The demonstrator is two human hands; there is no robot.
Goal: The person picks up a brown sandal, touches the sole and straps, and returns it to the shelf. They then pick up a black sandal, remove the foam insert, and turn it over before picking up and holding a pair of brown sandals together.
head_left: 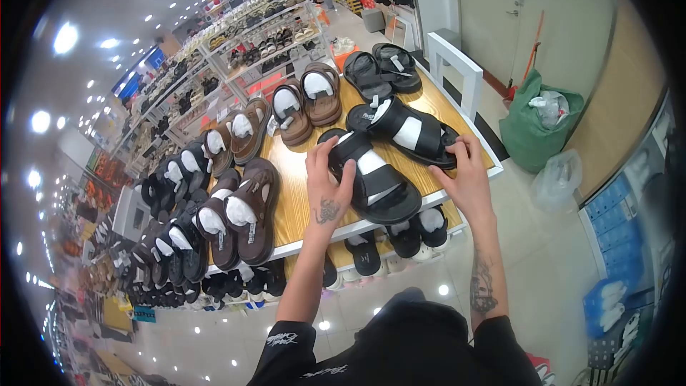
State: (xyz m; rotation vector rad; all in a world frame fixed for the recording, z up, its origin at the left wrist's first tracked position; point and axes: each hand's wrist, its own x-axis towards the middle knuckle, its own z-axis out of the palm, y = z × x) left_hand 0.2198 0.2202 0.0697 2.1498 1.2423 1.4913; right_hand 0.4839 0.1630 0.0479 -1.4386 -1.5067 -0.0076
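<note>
Fingers (321,150) of the left hand (329,191) are half curled along the left side of the nearer black sandal (400,204), thumb set apart by the strap. Right hand (469,175) has thumb and forefinger parted around the toe end of the farther black sandal (421,137). Honestly can't tell if either one's really gripping.

> ok but what are they made of?

Smooth, leathery-looking stuff: wide flat straps, rounded toe, dark sole. White stuffing (371,162) puffs out the straps. Both lie toward the near right of a glossy wood-grain tabletop (293,186) with a white edge.

> looks cramped lol, what's around them?

Yep. Brown sandals (321,93) sit just beyond on the far left, another black pair (368,75) on the far right, and chunky dark brown ones (254,211) left of the left hand. A squared white frame (464,75) stands up at the table's far right corner. Past that, on the floor, a slouchy green bag (532,129) and a crinkly clear one (557,180).
</note>
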